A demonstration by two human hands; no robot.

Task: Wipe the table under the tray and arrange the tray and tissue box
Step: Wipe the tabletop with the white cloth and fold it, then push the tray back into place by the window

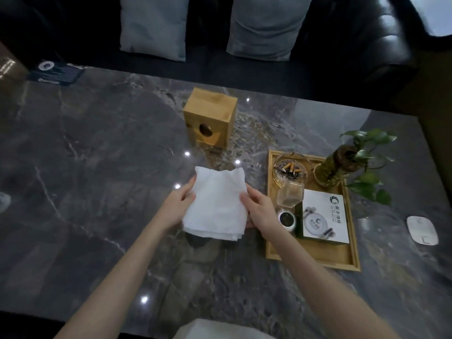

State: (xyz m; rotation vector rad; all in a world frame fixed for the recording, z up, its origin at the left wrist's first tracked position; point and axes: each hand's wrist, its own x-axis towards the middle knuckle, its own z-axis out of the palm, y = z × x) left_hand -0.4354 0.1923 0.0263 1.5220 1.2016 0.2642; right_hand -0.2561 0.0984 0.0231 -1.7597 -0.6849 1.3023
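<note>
Wooden tissue box [209,118] upright beyond loaded tray [310,253].

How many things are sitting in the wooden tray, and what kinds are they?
In the wooden tray:
Ashtray: 1
Plant vase: 1
Glass cup: 1
Small white jar: 1
Printed box: 1
Total: 5

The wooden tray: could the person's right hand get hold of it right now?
Probably yes. The tray lies just beside the right hand with nothing between them, but that hand, like the left hand, holds the white cloth.
</note>
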